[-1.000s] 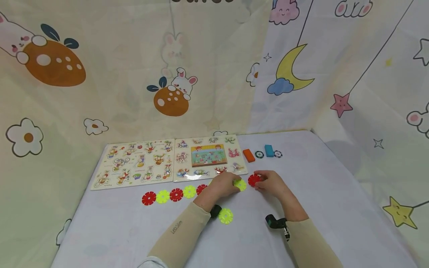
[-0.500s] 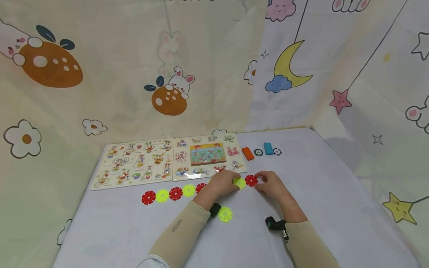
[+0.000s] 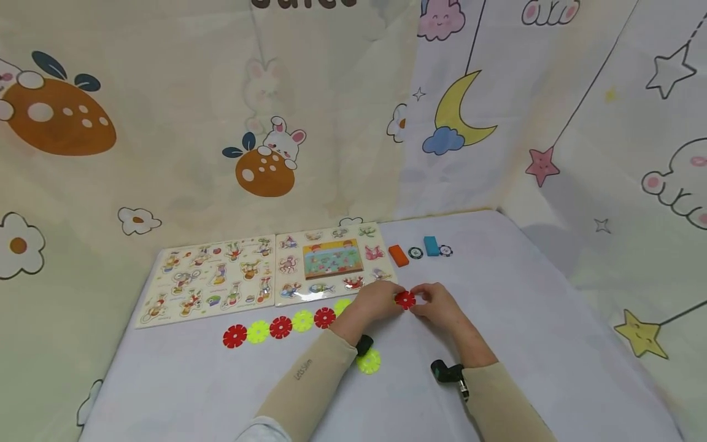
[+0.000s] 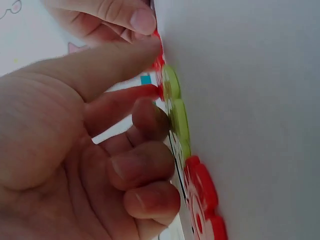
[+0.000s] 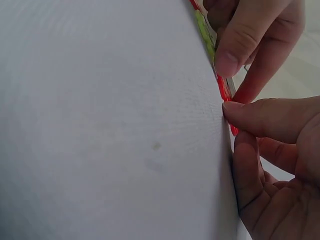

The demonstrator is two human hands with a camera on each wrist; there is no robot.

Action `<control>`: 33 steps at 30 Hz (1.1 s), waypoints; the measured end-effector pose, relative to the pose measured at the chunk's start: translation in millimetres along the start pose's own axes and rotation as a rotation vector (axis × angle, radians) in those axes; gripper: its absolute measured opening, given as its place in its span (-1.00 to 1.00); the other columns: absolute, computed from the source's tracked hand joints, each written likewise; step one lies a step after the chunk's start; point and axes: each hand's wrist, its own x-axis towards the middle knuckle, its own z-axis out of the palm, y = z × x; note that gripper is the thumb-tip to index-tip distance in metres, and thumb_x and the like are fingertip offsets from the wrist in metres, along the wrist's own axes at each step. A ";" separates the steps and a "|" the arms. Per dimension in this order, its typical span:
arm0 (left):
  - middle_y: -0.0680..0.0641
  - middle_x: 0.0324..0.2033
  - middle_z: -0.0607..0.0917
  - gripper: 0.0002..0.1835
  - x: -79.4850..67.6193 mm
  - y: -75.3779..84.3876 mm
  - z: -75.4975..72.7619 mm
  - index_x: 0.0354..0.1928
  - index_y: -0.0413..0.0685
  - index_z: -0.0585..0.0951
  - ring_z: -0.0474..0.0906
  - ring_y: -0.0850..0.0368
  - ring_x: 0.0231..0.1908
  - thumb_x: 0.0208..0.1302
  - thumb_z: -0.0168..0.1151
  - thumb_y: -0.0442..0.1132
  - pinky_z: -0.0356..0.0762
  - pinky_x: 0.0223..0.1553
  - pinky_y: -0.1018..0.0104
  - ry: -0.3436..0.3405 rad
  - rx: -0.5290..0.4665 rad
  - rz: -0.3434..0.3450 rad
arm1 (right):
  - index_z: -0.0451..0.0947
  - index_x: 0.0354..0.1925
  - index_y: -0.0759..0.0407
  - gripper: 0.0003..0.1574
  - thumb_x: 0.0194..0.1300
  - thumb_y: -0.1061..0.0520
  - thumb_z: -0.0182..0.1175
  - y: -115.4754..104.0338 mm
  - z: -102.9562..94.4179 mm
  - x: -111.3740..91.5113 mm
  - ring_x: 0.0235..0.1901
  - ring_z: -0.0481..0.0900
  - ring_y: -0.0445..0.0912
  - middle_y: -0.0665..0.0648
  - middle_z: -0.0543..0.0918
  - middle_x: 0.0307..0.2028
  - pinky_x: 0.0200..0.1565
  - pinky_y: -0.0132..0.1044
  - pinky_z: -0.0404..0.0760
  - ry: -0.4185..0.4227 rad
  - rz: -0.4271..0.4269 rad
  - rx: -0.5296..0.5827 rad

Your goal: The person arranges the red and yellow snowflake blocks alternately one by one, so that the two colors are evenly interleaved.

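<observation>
A red notched plastic disc (image 3: 405, 300) lies flat at the right end of a row of alternating red and yellow-green discs. My right hand (image 3: 439, 307) pinches its right side between thumb and fingers. From the left, my left hand (image 3: 378, 302) holds the same disc by thumb and index finger, its other fingers curled loosely. That hand covers part of the row in the head view. The left wrist view shows a yellow-green disc (image 4: 171, 82) and a red disc (image 4: 202, 195) beside the fingers. A loose yellow-green disc (image 3: 369, 362) lies near the left wrist.
Two picture puzzle boards (image 3: 207, 279) lie behind the row. At the back right are an orange block (image 3: 398, 255), a blue block (image 3: 431, 246) and two round chips (image 3: 415, 253). Printed cloth hangs behind the white-covered table (image 3: 519, 319).
My right hand has brought the red disc left to the row. My left hand has shifted from the yellow-green disc, now hidden beneath it, to the red one. The head view has turned slightly right.
</observation>
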 end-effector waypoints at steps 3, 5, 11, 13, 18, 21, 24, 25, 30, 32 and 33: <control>0.08 -0.05 0.63 -0.57 1.0 1.2 0.1 0.14 0.11 0.58 0.47 0.18 -0.16 0.20 0.29 -0.09 0.47 -0.09 0.29 0.005 0.027 -0.002 | 0.53 0.04 0.13 -0.52 0.11 0.14 0.35 0.6 1.9 1.1 -0.05 0.36 0.08 0.19 0.45 -0.06 -0.16 -0.15 0.56 0.005 -0.016 -0.015; 0.08 -0.05 0.63 -0.58 0.9 1.6 0.6 0.14 0.11 0.58 0.46 0.18 -0.16 0.21 0.28 -0.09 0.47 -0.09 0.30 0.012 0.038 -0.004 | 0.49 0.08 0.13 -0.47 0.12 0.13 0.34 0.6 2.5 0.1 -0.08 0.36 0.06 0.19 0.45 -0.08 -0.20 -0.19 0.55 0.010 -0.017 -0.017; 0.10 -0.08 0.63 -0.59 1.5 0.5 0.0 0.12 0.11 0.59 0.46 0.19 -0.17 0.20 0.28 -0.09 0.47 -0.11 0.32 0.016 0.052 0.015 | 0.39 0.08 0.11 -0.44 0.14 0.06 0.33 -6.0 13.7 -26.9 -0.34 0.38 -0.03 0.14 0.43 -0.36 -0.43 -0.29 0.42 0.005 0.000 0.027; 0.10 -0.06 0.64 -0.59 1.3 -0.8 0.1 0.12 0.10 0.59 0.47 0.19 -0.16 0.21 0.27 -0.11 0.47 -0.08 0.31 0.013 0.049 0.027 | 0.44 -0.02 0.09 -0.53 0.12 0.04 0.34 -10.0 22.9 -44.0 -0.42 0.38 -0.06 0.10 0.42 -0.44 -0.46 -0.29 0.39 -0.023 -0.033 0.018; 0.10 -0.01 0.62 -0.59 2.4 -5.5 1.7 0.14 0.12 0.57 0.48 0.17 -0.06 0.23 0.25 -0.11 0.44 0.01 0.27 0.014 0.035 0.031 | 0.53 -0.20 0.06 -0.64 0.08 -0.06 0.36 -26.0 51.1 -79.8 -0.48 0.38 -0.12 0.03 0.43 -0.52 -0.48 -0.28 0.39 -0.131 -0.188 -0.079; 0.10 0.00 0.61 -0.60 3.9 -8.1 2.4 0.14 0.15 0.57 0.47 0.17 -0.03 0.23 0.24 -0.10 0.43 0.03 0.25 0.013 0.015 0.019 | 0.51 -0.19 0.07 -0.50 0.03 -0.19 0.37 -38.6 68.3 -93.9 -0.45 0.39 -0.17 -0.03 0.45 -0.45 -0.44 -0.29 0.41 -0.128 -0.242 -0.189; 0.10 -0.01 0.62 -0.60 4.0 -8.7 3.2 0.14 0.18 0.58 0.46 0.17 -0.07 0.23 0.25 -0.11 0.44 0.00 0.24 0.010 -0.010 0.002 | 0.48 -0.20 0.10 -0.39 -0.06 -0.26 0.40 -47.6 83.8 -103.0 -0.45 0.39 -0.21 -0.05 0.46 -0.39 -0.44 -0.31 0.42 -0.067 -0.250 -0.296; 0.10 -0.02 0.62 -0.60 4.1 -8.7 3.3 0.14 0.18 0.58 0.46 0.17 -0.07 0.22 0.26 -0.10 0.44 0.00 0.25 0.010 -0.011 -0.001 | 0.47 -0.22 0.11 -0.37 -0.08 -0.27 0.41 -49.5 87.9 -104.9 -0.46 0.40 -0.21 -0.05 0.46 -0.39 -0.45 -0.32 0.42 -0.046 -0.241 -0.314; 0.09 -0.01 0.62 -0.58 3.2 -7.4 3.7 0.14 0.16 0.57 0.47 0.17 -0.07 0.22 0.26 -0.09 0.45 -0.01 0.25 0.010 0.002 0.003 | 0.43 -0.34 0.13 -0.42 -0.15 -0.20 0.42 -52.9 95.4 -110.9 -0.55 0.37 -0.20 -0.06 0.42 -0.51 -0.56 -0.30 0.35 -0.002 -0.193 -0.317; 0.09 -0.01 0.61 -0.58 3.3 -7.4 4.2 0.15 0.17 0.57 0.47 0.17 -0.07 0.22 0.26 -0.08 0.45 -0.01 0.26 0.009 0.011 0.007 | 0.41 -0.38 0.12 -0.45 -0.18 -0.17 0.42 -52.6 93.4 -113.9 -0.58 0.37 -0.20 -0.08 0.41 -0.55 -0.57 -0.29 0.34 -0.015 -0.176 -0.299; 0.10 -0.01 0.61 -0.58 3.1 -7.3 4.2 0.15 0.16 0.57 0.47 0.17 -0.06 0.22 0.26 -0.08 0.45 -0.01 0.26 0.009 0.013 0.007 | 0.41 -0.39 0.11 -0.46 -0.19 -0.16 0.42 -52.1 91.8 -115.4 -0.58 0.36 -0.20 -0.08 0.41 -0.57 -0.57 -0.29 0.33 -0.029 -0.169 -0.292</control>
